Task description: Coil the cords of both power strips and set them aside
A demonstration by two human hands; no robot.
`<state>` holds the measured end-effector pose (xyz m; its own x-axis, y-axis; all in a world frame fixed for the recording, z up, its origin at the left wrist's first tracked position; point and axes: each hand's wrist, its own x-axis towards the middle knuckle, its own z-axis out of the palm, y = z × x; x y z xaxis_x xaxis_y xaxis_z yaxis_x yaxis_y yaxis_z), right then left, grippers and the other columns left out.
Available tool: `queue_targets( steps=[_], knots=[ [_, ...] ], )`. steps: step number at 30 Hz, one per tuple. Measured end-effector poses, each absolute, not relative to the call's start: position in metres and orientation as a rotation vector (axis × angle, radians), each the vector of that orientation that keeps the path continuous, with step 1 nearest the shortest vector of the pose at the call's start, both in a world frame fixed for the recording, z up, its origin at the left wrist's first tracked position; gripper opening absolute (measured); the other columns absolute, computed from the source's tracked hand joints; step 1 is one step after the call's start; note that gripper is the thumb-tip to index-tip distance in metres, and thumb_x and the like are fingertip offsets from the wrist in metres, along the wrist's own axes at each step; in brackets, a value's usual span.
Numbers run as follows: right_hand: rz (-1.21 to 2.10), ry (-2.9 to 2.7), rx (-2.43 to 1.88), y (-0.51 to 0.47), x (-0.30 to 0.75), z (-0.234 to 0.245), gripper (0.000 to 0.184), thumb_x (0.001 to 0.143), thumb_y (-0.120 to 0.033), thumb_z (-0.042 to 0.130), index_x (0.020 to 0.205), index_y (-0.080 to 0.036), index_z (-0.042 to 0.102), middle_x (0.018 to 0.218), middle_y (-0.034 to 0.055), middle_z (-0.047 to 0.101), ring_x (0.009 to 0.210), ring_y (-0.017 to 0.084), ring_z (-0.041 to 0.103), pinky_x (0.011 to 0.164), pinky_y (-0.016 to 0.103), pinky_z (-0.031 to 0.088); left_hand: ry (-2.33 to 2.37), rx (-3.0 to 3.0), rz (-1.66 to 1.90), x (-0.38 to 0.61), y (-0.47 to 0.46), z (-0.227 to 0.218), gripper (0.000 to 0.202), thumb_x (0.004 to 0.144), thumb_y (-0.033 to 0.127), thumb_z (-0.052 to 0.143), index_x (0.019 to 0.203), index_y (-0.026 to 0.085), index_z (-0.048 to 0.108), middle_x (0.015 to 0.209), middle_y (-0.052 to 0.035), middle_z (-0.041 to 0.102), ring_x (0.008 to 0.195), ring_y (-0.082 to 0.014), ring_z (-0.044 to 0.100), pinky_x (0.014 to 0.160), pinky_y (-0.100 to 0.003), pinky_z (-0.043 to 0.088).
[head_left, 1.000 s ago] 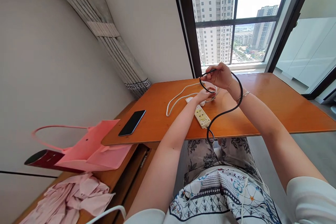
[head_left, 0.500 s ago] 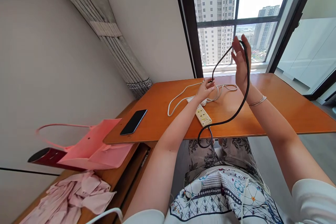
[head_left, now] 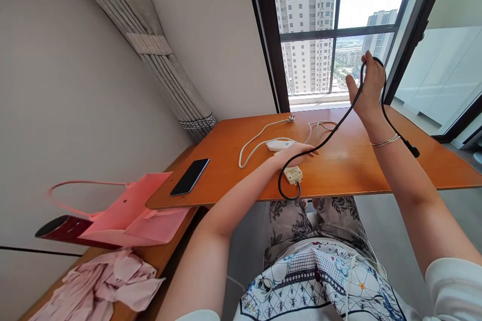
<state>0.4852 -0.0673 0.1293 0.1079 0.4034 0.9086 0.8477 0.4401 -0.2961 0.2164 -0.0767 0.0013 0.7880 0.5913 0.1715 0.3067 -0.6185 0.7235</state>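
A black power cord (head_left: 341, 123) runs from the near end of a cream power strip (head_left: 293, 175), bends in a loop at the table's front edge, then rises to the right. My right hand (head_left: 371, 88) is raised in front of the window and carries the cord looped over its fingers, thumb apart. The cord's plug end (head_left: 414, 151) dangles beside my right forearm. Low over the strip, my left hand (head_left: 299, 153) has its fingers stretched out, with the cord passing across them. Much of the strip is hidden by that hand.
On the wooden table (head_left: 226, 145) lie a white block (head_left: 279, 145), a white cable (head_left: 256, 136) with a plug (head_left: 290, 118), and a phone (head_left: 190, 176). Left of it are a pink bag (head_left: 128, 210), a dark red cylinder (head_left: 64, 228) and pink cloth (head_left: 109, 281).
My right hand has moved right, and the cord's end has gone from my left hand to hang beside my right forearm. My left hand has come lower and nearer, over the cream strip.
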Motion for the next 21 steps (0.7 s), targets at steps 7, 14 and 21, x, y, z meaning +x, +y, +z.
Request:
queue_targets(
  steps=[7,14,21],
  knots=[
    [-0.447,-1.445,-1.505,-0.050,0.532,0.118,0.071,0.097,-0.049,0.037,0.158,-0.014,0.026,0.148,0.0236,0.045,0.140,0.042,0.035,0.112,0.066,0.026,0.485,2.705,0.323,0.175,-0.100,-0.019,0.056,0.070,-0.004,0.047,0.113,0.019,0.074,0.131,-0.0100,0.070,0.130,-0.0247,0.059,0.112,-0.041,0.045],
    [-0.393,-1.408,-1.664,-0.049,0.537,0.116,0.076,0.096,-0.045,0.037,0.160,-0.011,0.016,0.154,0.0252,0.036,0.145,0.043,0.030,0.112,0.065,0.028,0.354,2.694,0.236,0.180,-0.140,-0.002,0.020,0.087,0.027,0.066,0.104,0.020,0.075,0.138,-0.0171,0.064,0.143,-0.0369,0.044,0.117,-0.056,0.035],
    [-0.397,-1.469,-1.839,-0.052,0.529,0.117,0.076,0.093,-0.042,0.050,0.155,-0.006,0.024,0.147,0.0282,0.045,0.138,0.041,0.040,0.109,0.056,0.037,0.537,1.925,0.902,0.184,-0.140,0.038,0.045,0.092,0.062,0.053,0.081,0.018,0.058,0.073,-0.0046,0.068,0.084,-0.0202,0.072,0.088,-0.038,0.055]
  ],
)
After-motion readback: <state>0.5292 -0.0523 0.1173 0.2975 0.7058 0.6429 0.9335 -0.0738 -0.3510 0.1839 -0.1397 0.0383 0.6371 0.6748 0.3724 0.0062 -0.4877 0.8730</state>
